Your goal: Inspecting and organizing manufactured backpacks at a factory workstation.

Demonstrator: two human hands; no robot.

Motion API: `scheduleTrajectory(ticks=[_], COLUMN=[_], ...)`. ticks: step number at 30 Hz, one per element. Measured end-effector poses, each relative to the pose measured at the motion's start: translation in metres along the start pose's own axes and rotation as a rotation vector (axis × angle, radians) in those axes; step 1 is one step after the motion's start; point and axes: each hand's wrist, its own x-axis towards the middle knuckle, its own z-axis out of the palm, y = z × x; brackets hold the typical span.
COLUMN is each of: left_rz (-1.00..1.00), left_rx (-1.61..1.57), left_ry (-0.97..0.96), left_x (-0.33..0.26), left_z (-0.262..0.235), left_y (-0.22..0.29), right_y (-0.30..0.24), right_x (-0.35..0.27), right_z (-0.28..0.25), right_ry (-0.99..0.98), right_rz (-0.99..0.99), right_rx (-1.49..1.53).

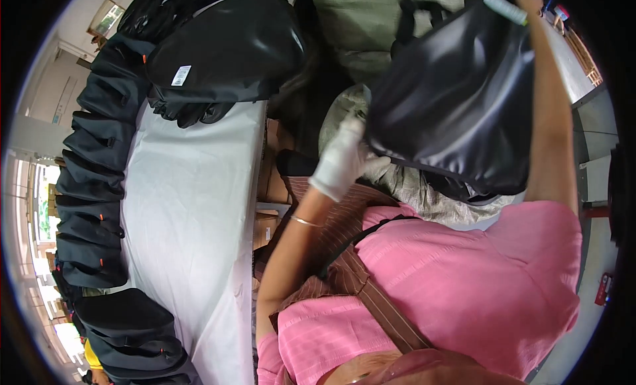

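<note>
A glossy black backpack (457,100) is held up in front of me at the right, tilted, with a dark strap at its upper left. My left hand (341,161), in a white glove, is closed at the bag's lower left edge, its thumb along the underside. My right arm reaches up along the bag's right side. At the top edge of the view my right hand (528,0) grips the bag's upper end, beside a pale label strip (505,6); its fingers are mostly cut off.
A white-covered table (192,206) stands to my left. A row of black bags (93,213) lines its far left side, and another black bag (228,47) with a white tag lies at its far end. Pale woven sacks (358,27) sit ahead; cardboard boxes (268,223) are under the table.
</note>
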Motion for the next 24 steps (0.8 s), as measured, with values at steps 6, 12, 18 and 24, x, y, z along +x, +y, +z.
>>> scheduleTrajectory(ticks=[6, 12, 18, 24], left_rz=[-0.330, -0.127, 0.042, 0.139], left_rx=[0.416, 0.238, 0.062, 0.035], left_ry=[0.090, 0.435, 0.537, 0.654], left_x=[-0.040, -0.091, -0.104, -0.147], left_z=[-0.077, -0.129, -0.127, -0.128], left_y=[-0.038, -0.019, -0.005, -0.002], right_y=[0.161, 0.114, -0.134, -0.284], right_x=[-0.239, -0.223, -0.251, -0.330], right_z=[0.172, 0.223, 0.209, 0.194], right_ry=[-0.346, -0.437, -0.847, -1.132], right_rz=[0.276, 0.715, 0.149, -0.033], right_rx=[0.225, 0.892, 1.061, 0.952])
